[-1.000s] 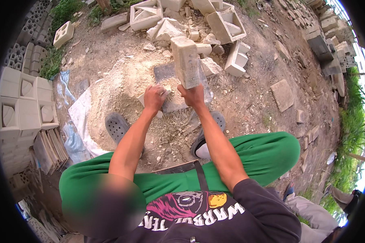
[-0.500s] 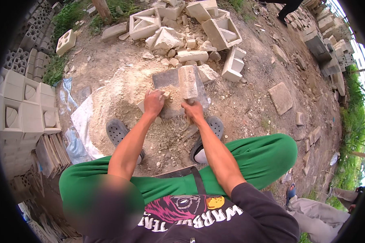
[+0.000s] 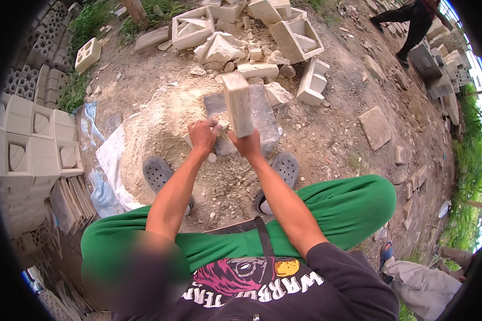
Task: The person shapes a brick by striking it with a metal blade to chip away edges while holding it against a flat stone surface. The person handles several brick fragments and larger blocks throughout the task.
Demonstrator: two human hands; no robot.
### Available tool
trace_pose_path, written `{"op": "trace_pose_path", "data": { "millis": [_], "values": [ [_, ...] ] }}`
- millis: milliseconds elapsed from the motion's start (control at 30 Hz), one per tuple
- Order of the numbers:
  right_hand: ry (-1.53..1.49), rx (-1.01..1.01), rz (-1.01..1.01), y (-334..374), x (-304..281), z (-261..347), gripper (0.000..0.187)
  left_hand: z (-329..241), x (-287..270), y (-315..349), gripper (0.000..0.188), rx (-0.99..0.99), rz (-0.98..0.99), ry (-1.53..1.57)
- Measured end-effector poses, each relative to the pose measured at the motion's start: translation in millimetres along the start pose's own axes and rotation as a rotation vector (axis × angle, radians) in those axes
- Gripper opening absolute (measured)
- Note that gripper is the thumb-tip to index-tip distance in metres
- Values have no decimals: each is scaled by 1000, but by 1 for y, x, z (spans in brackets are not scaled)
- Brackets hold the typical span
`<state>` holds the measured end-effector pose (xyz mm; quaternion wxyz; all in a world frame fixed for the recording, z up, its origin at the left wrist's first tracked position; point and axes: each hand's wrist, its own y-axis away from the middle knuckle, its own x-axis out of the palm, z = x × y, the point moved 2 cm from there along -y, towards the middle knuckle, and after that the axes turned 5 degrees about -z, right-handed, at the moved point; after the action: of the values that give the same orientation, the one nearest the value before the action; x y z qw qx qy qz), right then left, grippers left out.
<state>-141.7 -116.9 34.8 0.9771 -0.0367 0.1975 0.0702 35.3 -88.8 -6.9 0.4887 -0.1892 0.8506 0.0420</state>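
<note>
Object: pale rectangular cast-stone slab point(image 3: 238, 104), held upright on its lower edge above the flat grey stone plate point(image 3: 265, 115).
Right hand: right hand point(image 3: 246, 143) clasps the slab's lower end, fingers closed on it.
Left hand: left hand point(image 3: 203, 134) is closed at the slab's lower left corner; whether it grips the slab cannot be told.
Step (judged): the slab is being stood or knocked on the plate; next it needs steady support at the base.
Surroundings: mound of pale sandy powder point(image 3: 155, 134) on a white plastic sheet point(image 3: 110, 160); grey perforated clogs point(image 3: 158, 174); broken hollow blocks point(image 3: 297, 40) beyond; stacked moulded blocks point(image 3: 32, 144) at left.
</note>
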Motion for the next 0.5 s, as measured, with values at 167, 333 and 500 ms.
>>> {"op": "trace_pose_path", "data": {
  "millis": [167,333,500],
  "values": [
    [-1,487,194,12,-2,-56,40,-9,-6,-1,17,53,-35,-33],
    [21,277,92,-33,-12,6,34,1,-5,-2,20,63,-32,15],
    [-116,212,52,-5,6,-2,32,0,-8,-4,14,26,14,18]
  ]
}}
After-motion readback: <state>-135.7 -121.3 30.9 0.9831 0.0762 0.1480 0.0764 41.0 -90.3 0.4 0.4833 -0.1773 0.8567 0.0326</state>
